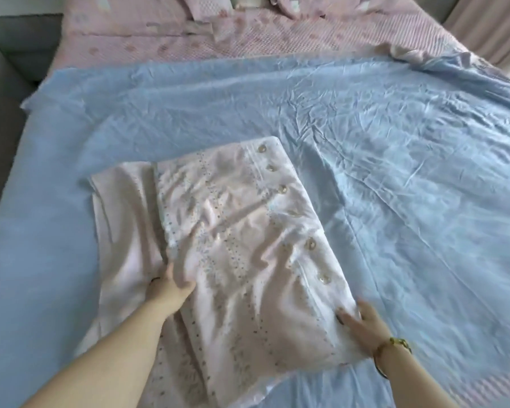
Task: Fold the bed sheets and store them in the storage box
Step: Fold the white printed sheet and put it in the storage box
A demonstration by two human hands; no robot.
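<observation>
Pale pink sheet (242, 231), dotted and with a row of buttons down its right side, lies part-folded on the bed (18, 260). It sits toward the near edge and left of the middle, on top of a blue sheet (409, 172) spread across the bed. A plain under-layer juts out past the top layer on the left, so we judge the fold in hand is not yet squared. No storage box is in view.

To do this step well, we would first bring the long edges into line, drawing the loose left layer in until it sits flush. Then we would smooth from the middle outward to clear the creases before the next fold. The cloth looks thin and slippery, so we would keep one side pinned while the other moves.

Our right grip (362, 322) is open, its fingers straight and flat on the near right corner of the pink sheet. Our left grip (171, 287) rests at the left edge of the top layer. The view is blurred there, so we cannot tell whether its fingers lie flat or curl round the edge.

Pink patterned bedding (218, 39) lies at the far edge of the bed.
</observation>
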